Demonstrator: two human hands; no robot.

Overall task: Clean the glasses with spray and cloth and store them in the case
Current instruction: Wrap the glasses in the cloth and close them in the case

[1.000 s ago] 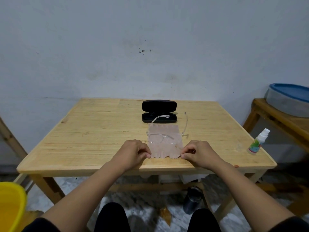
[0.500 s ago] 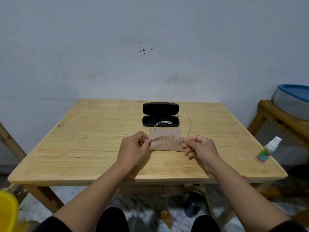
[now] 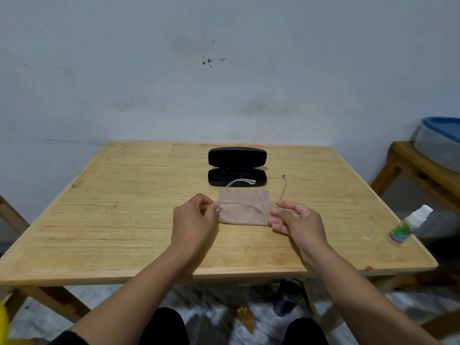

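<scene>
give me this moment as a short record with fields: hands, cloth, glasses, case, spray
left hand: left hand pinches the left edge of the cloth
right hand: right hand pinches the right edge of the cloth
cloth: beige cloth folded over the glasses, lying on the table
glasses: clear glasses mostly covered, two temple arms sticking out toward the case
case: black case open, beyond the cloth, looks empty
spray: spray bottle near the table's right edge, untouched

I can read no words or numbers anywhere here. The spray bottle by my right side has a green, blue and pink label, but its print is too small and blurred to read.
</scene>
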